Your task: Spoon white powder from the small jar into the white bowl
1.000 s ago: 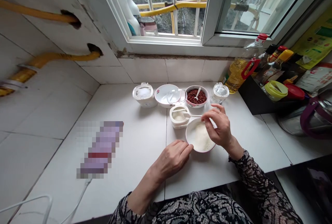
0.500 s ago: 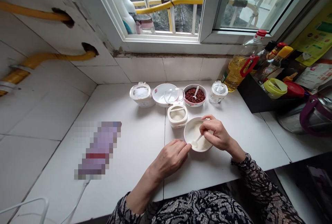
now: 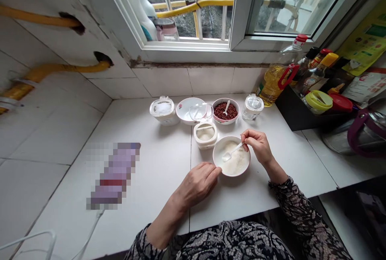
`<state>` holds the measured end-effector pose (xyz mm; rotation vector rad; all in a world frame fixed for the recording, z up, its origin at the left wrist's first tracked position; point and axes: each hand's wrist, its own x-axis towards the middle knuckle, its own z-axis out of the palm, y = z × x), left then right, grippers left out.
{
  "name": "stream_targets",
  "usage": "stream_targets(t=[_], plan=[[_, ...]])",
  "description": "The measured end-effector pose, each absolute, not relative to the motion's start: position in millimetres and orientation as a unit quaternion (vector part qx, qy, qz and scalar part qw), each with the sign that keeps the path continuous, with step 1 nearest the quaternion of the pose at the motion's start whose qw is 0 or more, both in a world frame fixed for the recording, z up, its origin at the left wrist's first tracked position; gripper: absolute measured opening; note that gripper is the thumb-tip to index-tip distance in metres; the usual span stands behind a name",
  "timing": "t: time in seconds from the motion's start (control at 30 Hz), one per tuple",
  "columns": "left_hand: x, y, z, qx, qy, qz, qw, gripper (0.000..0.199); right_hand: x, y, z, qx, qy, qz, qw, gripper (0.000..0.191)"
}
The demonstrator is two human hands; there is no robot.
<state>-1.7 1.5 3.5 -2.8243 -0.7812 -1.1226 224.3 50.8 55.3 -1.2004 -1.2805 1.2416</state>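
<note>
A white bowl (image 3: 216,159) with pale grains or powder (image 3: 238,162) in it stands in front of me on the white tiled counter (image 3: 157,163). My right hand (image 3: 257,145) pinches the handle of a small white spoon (image 3: 230,155), its scoop end down inside the bowl. With bent fingers, my left hand (image 3: 200,181) grips the bowl's left rim. Just behind the bowl is a square container (image 3: 205,141) with its clear lid (image 3: 201,112) raised, pale contents inside. Further back, a flowered bowl (image 3: 226,121) holds dark red beans (image 3: 230,112) and another small spoon (image 3: 226,107).
Along the back stand a lidded container (image 3: 164,117) of white contents, a flowered dish (image 3: 183,111) and a clear jar (image 3: 252,109). At right are an oil bottle (image 3: 273,81), a black condiment rack (image 3: 294,109) and a metal kettle (image 3: 337,137). A blurred purple item (image 3: 116,171) with a cable lies left.
My right hand has drawn back to the right and up, off the bowl, so the spoon and the pale contents show more. The left hand stays at the rim.
</note>
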Motion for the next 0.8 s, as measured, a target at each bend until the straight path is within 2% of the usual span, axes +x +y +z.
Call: stream_targets(t=[0.27, 0.37, 0.43, 0.57, 0.67, 0.8], plan=[[-2, 2, 5, -0.899, -0.25, -0.36, 0.007, 0.022, 213, 59, 60, -0.46, -0.515, 0.487, 0.535, 0.008], [-1, 2, 5, -0.899, -0.249, -0.361, 0.012, 0.022, 203, 58, 63, -0.448, -0.584, 0.39, 0.554, 0.007], [-1, 2, 5, -0.898, -0.249, -0.363, 0.014, 0.023, 197, 57, 62, -0.431, -0.669, 0.269, 0.542, 0.008], [0, 1, 4, -0.897, -0.251, -0.363, 0.02, 0.023, 190, 55, 57, -0.34, -0.83, 0.026, 0.441, 0.021], [0, 1, 4, -0.897, -0.256, -0.361, 0.021, 0.023, 192, 53, 60, -0.326, -0.84, -0.027, 0.433, 0.024], [0, 1, 4, -0.898, -0.255, -0.358, 0.015, 0.024, 202, 50, 70, -0.344, -0.81, 0.014, 0.476, 0.019]])
